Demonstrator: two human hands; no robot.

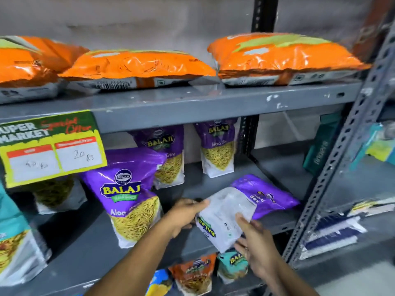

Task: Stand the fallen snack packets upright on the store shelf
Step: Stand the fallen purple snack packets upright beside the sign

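Note:
On the grey middle shelf (213, 189), a purple and white snack packet (226, 218) is tilted with its back face toward me. My left hand (186, 212) grips its upper left edge and my right hand (254, 244) holds its lower right corner. Behind it lies another purple packet (269, 195), flat on the shelf. Three purple Balaji packets stand upright: one at the front (128, 193), one in the middle (168, 154) and one at the back (218, 146).
Several orange packets (141, 67) lie flat on the upper shelf. A yellow price sign (51, 148) hangs from that shelf's edge. Teal packets (15, 231) stand at the left. More packets (196, 274) sit on the lower shelf. A perforated upright (342, 159) borders the right side.

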